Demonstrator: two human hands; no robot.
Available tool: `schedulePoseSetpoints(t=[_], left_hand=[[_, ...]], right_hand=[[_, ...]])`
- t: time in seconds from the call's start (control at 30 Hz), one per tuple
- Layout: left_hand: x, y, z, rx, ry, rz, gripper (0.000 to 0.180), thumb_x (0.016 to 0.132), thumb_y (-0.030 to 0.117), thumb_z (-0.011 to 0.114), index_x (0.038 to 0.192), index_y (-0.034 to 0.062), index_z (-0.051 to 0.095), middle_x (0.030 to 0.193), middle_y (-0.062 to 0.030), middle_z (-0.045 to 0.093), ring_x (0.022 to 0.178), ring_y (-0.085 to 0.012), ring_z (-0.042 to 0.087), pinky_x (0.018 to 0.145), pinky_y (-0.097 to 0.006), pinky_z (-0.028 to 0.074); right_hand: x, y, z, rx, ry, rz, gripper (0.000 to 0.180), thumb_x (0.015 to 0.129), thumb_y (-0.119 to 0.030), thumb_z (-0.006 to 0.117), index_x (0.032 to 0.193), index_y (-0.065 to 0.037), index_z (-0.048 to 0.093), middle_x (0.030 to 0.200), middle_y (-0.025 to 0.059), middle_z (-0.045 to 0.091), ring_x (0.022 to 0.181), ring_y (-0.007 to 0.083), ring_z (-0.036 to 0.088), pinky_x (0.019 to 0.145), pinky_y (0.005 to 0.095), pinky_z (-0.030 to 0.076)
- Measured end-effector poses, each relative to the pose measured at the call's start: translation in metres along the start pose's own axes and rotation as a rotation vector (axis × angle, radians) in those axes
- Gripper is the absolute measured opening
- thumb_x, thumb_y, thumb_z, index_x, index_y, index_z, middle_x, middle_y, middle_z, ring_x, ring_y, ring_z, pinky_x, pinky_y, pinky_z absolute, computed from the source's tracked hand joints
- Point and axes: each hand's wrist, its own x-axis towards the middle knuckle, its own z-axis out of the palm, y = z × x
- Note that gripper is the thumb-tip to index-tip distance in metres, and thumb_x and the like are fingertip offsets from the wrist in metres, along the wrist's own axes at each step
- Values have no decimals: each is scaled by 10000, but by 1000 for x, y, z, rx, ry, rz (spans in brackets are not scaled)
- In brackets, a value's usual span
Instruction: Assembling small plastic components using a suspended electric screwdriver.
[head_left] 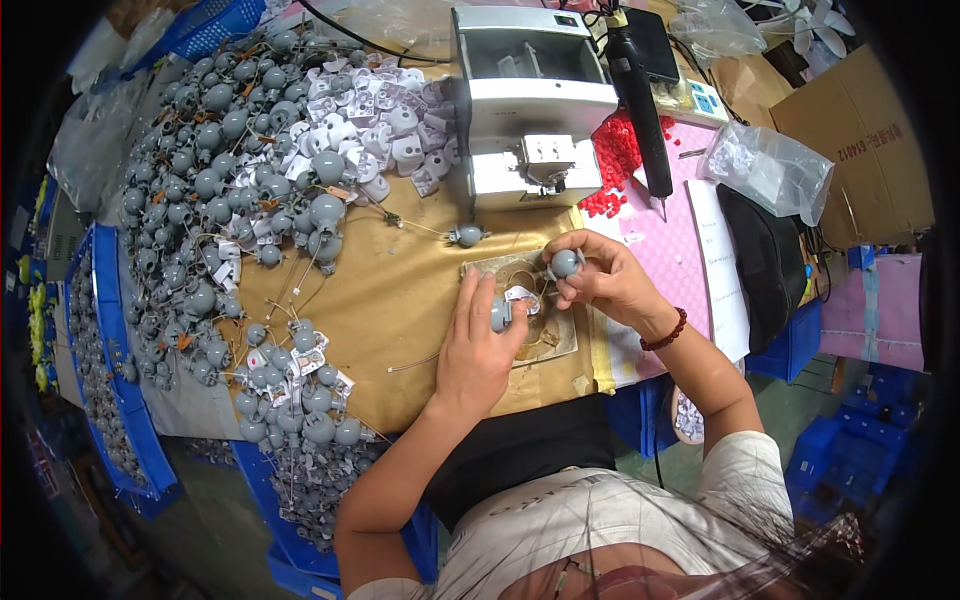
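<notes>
My right hand (607, 282) pinches a small grey ball-shaped plastic part (565, 263) between thumb and fingers. To its left, my left hand (480, 345) is closed around a second grey rounded part (500, 314). A white piece with small fittings (520, 296) shows beside the left fingertips, partly covered by them. Both hands are over a square fixture board (553, 347) with ring-shaped marks. Just beyond the left hand, another grey part with a thin wire (467, 235) lies on the brown table covering (390, 270). A thin wire with a white connector trails left of my left hand.
Grey ball parts (210, 180) and white plastic shells (400, 125) form a large pile at left. A white-and-grey machine (535, 110) stands ahead. Right of it are a hanging black electric screwdriver (637, 110), red pieces (615, 150), a plastic bag (768, 168) and a black pouch (760, 265).
</notes>
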Motion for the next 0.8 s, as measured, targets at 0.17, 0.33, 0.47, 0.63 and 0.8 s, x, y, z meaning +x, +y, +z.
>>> schedulePoseSetpoints(t=[0.17, 0.33, 0.47, 0.63, 0.8], left_hand=[[3, -2, -1, -51, 3, 8, 237, 833, -9, 605, 1057, 40, 667, 1378, -281, 454, 1367, -483, 413, 1080, -488, 452], [3, -6, -1, -118, -6, 9, 171, 812, -12, 625, 969, 48, 657, 1380, -281, 449, 1366, -490, 410, 1084, -507, 442], [3, -8, 0, -159, 11, 7, 143, 814, -16, 623, 937, 53, 650, 1367, -278, 455, 1365, -488, 413, 1088, -520, 437], [10, -5, -1, -124, 40, -69, 246, 802, 56, 709, 1042, 79, 661, 1313, -202, 520, 1314, -429, 477, 1044, -492, 439], [28, 7, -8, -63, 21, -174, 377, 776, 122, 759, 1130, 82, 635, 1164, -117, 602, 1225, -334, 544, 978, -457, 431]], right_hand=[[5, -9, 6, -32, -144, 173, 321, 901, -17, 717, 1203, 4, 610, 991, 88, 677, 718, 130, 647, 738, 303, 592], [12, 7, 15, -1005, 37, -182, 276, 826, -151, 832, 1008, -1, 689, 785, 36, 663, 676, 154, 641, 614, 284, 518], [13, 18, 16, -1381, 66, -548, 296, 785, -227, 847, 952, -44, 683, 775, 88, 648, 667, 267, 641, 583, 346, 499], [12, 28, 13, -1436, 140, -621, 370, 787, -248, 844, 1039, -67, 642, 797, 79, 620, 666, 268, 633, 558, 366, 490], [9, 24, 17, -1460, 128, -542, 500, 777, -248, 848, 1175, -69, 605, 923, 112, 642, 773, 283, 657, 630, 356, 525]])
